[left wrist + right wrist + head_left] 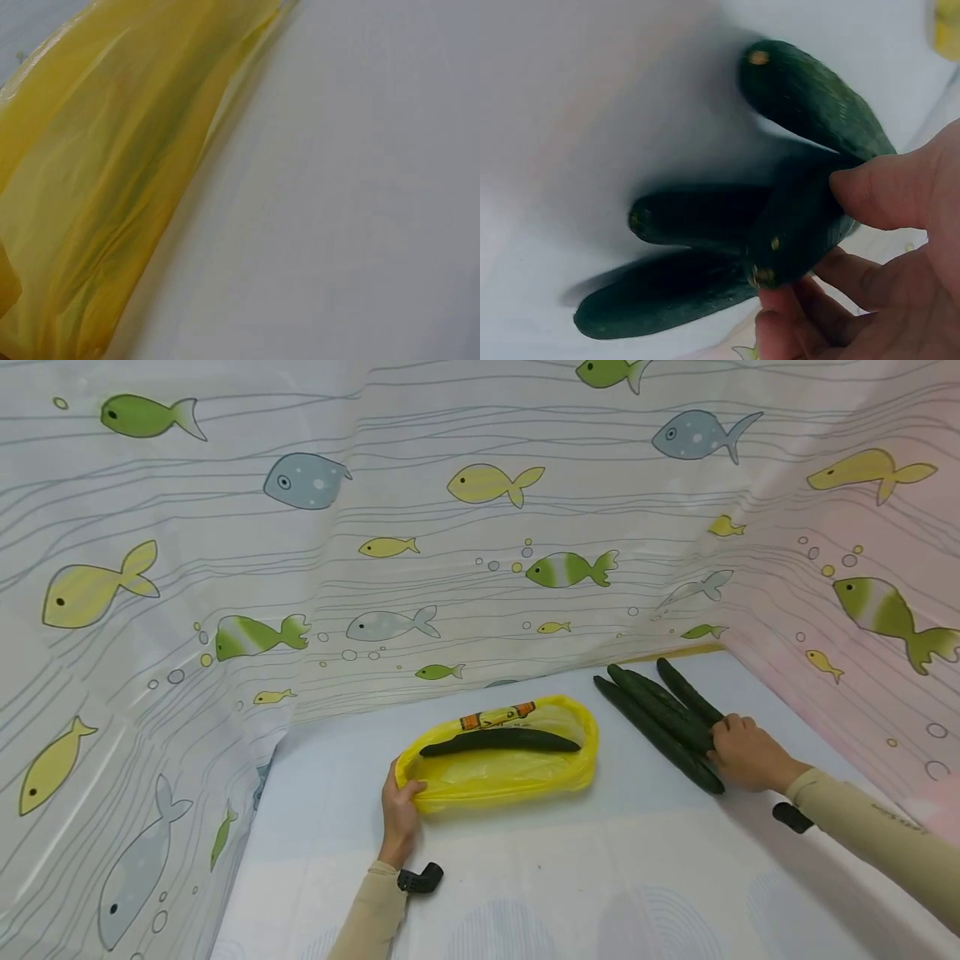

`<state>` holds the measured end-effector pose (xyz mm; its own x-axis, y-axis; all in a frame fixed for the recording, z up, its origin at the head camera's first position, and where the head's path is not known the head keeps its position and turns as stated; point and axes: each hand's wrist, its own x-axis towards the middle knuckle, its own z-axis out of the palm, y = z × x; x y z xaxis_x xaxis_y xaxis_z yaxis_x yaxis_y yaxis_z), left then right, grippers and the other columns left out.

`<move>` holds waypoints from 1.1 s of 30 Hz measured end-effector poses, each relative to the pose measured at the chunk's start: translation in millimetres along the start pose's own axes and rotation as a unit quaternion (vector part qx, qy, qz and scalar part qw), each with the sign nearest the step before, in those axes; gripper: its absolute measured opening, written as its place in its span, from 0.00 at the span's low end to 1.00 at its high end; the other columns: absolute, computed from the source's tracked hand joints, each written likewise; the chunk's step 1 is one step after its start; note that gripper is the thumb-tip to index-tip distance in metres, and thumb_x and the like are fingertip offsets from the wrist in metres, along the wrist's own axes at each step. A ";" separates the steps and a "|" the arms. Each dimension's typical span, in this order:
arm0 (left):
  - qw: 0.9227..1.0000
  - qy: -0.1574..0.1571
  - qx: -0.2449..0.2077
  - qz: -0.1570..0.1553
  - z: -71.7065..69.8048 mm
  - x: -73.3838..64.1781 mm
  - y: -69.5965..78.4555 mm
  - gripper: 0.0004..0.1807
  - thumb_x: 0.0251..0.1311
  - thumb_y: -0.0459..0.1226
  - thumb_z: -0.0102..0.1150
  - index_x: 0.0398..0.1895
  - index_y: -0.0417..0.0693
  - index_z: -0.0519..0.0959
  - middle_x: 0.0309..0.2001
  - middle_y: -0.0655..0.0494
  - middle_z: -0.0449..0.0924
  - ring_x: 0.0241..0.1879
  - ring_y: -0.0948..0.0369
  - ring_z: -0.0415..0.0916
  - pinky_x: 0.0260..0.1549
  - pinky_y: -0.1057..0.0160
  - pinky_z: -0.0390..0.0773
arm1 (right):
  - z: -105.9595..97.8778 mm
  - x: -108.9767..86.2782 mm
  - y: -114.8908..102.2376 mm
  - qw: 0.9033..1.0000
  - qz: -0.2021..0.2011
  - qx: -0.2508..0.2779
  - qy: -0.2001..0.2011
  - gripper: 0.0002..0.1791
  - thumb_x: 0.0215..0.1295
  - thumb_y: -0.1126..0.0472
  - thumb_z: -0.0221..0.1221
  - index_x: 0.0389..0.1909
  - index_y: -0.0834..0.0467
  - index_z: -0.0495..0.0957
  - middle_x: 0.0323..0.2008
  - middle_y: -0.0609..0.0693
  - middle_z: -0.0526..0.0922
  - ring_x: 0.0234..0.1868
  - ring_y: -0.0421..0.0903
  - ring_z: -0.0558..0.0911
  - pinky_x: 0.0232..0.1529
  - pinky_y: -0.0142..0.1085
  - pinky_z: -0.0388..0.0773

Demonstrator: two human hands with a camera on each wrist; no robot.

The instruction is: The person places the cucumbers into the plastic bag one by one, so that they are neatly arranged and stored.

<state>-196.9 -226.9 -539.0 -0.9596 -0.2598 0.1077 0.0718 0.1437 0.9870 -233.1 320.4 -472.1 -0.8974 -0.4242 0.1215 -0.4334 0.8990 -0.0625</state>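
A yellow plastic bag lies with its mouth spread wide, and one dark green cucumber rests inside it. My left hand grips the bag's rim at its left end, thumb over the edge. In the left wrist view the bag's side fills the left, with a dark long shape showing through. To the right of the bag, several cucumbers lie side by side. My right hand pinches one cucumber near its end, thumb on top and fingers beneath, over the others.
A white-blue cloth covers the table. Fish-printed curtains hang behind it and along both sides. Each wrist carries a small black camera, such as the one on the left wrist.
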 end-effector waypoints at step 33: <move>1.000 -0.010 -0.008 -0.001 -1.2 -0.1 -2.4 0.34 0.65 0.28 0.45 0.77 0.40 0.67 0.75 0.40 0.69 0.74 0.47 0.64 0.72 0.59 0.60 | -11.9 2.4 -21.2 0.988 0.080 0.126 0.050 0.24 0.79 0.67 0.53 0.57 0.89 0.69 0.41 0.83 0.79 0.40 0.74 0.82 0.41 0.65 0.81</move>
<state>-196.6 -228.3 -541.3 -0.9653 -0.2402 0.1025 0.0734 0.1275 0.9891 -225.0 301.6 -458.7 -0.9486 -0.2558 0.1861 -0.3057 0.8926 -0.3313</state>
